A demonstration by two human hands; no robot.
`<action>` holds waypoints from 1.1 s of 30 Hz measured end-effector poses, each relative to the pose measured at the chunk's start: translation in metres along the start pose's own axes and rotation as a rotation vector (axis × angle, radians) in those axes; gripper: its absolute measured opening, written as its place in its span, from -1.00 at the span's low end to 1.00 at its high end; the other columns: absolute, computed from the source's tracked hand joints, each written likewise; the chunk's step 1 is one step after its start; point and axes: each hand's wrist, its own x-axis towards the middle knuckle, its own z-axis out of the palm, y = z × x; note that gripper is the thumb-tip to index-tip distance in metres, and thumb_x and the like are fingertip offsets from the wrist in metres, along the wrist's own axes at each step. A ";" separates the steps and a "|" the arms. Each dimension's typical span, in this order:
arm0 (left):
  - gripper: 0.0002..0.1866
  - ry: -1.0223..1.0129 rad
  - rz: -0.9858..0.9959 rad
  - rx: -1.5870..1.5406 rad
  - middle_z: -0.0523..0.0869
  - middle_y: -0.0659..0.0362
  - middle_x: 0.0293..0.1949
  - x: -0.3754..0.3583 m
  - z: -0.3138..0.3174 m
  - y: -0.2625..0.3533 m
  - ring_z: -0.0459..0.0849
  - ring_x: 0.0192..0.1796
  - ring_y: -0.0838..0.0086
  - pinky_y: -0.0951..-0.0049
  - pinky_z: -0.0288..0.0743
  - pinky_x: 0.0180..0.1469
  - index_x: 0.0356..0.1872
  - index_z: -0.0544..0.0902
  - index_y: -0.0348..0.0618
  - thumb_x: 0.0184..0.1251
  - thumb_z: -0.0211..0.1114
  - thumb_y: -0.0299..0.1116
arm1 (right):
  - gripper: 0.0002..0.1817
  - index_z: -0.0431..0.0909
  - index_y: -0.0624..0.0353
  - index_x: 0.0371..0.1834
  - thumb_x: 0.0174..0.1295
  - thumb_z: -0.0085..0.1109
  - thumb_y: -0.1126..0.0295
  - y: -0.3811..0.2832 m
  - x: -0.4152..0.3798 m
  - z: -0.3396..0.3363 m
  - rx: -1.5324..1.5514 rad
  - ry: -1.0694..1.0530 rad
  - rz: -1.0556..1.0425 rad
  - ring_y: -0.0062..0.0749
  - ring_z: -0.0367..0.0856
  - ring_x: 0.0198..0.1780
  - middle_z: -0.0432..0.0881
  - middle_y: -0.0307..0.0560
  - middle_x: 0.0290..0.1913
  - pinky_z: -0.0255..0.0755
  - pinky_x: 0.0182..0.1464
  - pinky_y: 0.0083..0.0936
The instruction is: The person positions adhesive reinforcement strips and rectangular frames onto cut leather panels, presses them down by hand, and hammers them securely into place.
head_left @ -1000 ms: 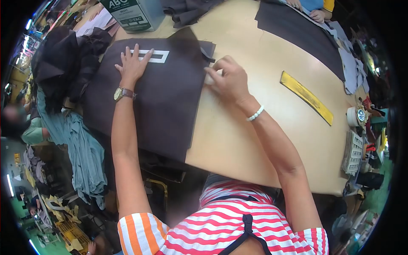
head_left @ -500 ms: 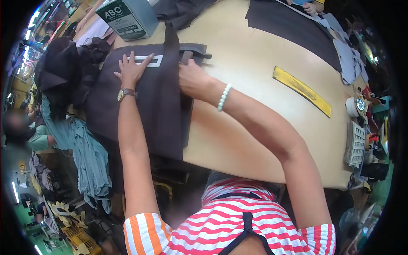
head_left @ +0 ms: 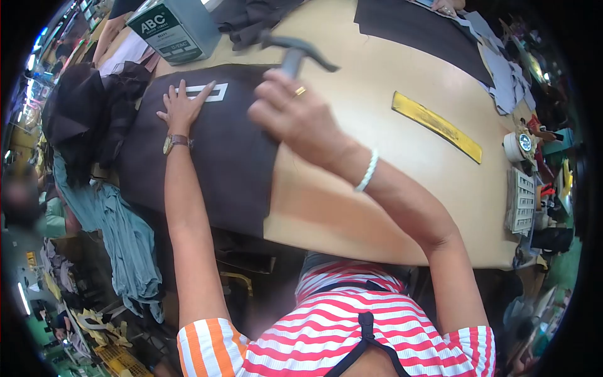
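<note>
A dark cloth piece (head_left: pixel 207 160) lies on the left part of the table, its lower edge over the table's front edge. My left hand (head_left: pixel 182 112) rests flat on it, fingers spread. Partly under those fingers is a white rectangular frame (head_left: pixel 218 92) with a slot in it. My right hand (head_left: pixel 301 116) is wrapped round the handle of a hammer (head_left: pixel 300 50), raised above the cloth's right edge. The hammer's head is up and slightly blurred by motion.
A metal can of rubber cement (head_left: pixel 173 34) stands at the back left. Bunched dark cloth (head_left: pixel 78 119) lies at the left. A yellow strip (head_left: pixel 438 127) is on the table at right. More dark cloth (head_left: pixel 421 38) lies at the back, near another person's hand (head_left: pixel 446 6).
My right hand has risen off the cloth's right side, lifting the hammer into plain view. The upright dark flap there now lies down. My left hand stays spread by the white frame.
</note>
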 end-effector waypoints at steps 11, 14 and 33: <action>-0.09 0.035 0.076 0.127 0.06 0.03 0.50 0.024 0.026 -0.026 -0.05 0.52 -0.03 -0.37 -0.21 0.37 0.46 0.17 0.24 0.09 0.07 0.43 | -0.93 0.47 0.04 -0.35 0.11 0.08 0.35 -0.050 0.011 0.074 0.104 -0.118 0.064 -0.20 0.43 0.03 0.45 -0.12 -0.23 0.41 -0.08 -0.15; -0.33 0.055 0.113 0.239 0.08 0.10 0.50 0.040 0.046 -0.043 -0.02 0.51 -0.07 -0.41 -0.14 0.34 0.41 0.16 0.61 0.25 -0.03 0.32 | -0.92 0.48 0.05 -0.33 0.13 0.08 0.36 -0.028 0.005 0.082 0.018 -0.152 0.109 -0.16 0.43 0.09 0.46 -0.09 -0.20 0.41 -0.04 -0.09; -0.22 0.523 0.374 0.222 0.51 -0.17 0.20 0.100 0.051 -0.088 0.47 0.22 -0.05 0.04 0.34 0.23 0.29 0.42 -0.18 0.33 -0.03 0.31 | -0.56 0.45 0.18 0.15 0.16 0.18 0.43 -0.060 -0.191 -0.150 -0.111 0.091 0.538 0.06 0.30 0.34 0.36 0.11 0.26 0.19 0.34 0.02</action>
